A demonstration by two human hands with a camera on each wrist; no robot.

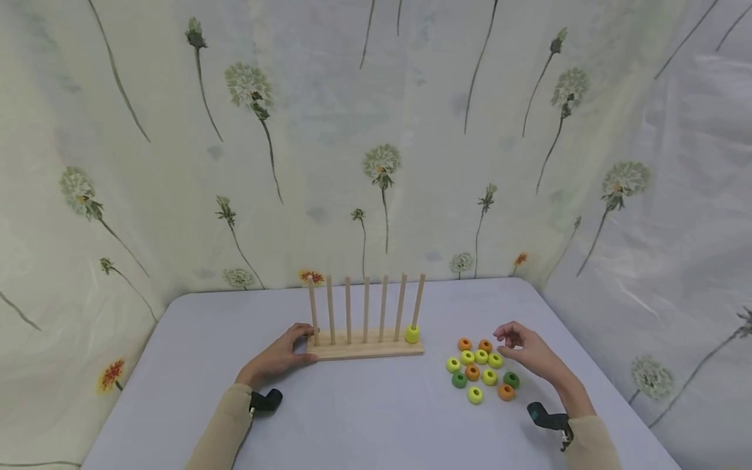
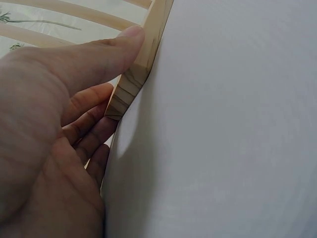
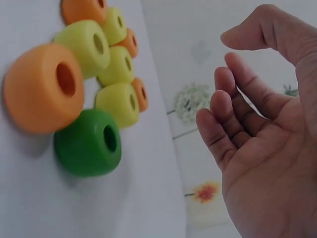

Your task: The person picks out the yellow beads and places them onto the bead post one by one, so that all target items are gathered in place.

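Note:
A wooden peg rack stands on the table with several upright pegs in a row. One yellow bead sits at the foot of its rightmost peg. My left hand holds the rack's left end, thumb along the front edge and fingers behind; the left wrist view shows the thumb pressed against the wood. To the right of the rack lies a group of loose beads: yellow, orange and green. Beside them, raised a little, my right hand holds nothing, its fingers loosely bent.
A white cloth covers the table. Behind it and at both sides hangs a pale curtain printed with dandelions. A dark wrist device is strapped to the left wrist, and another to the right.

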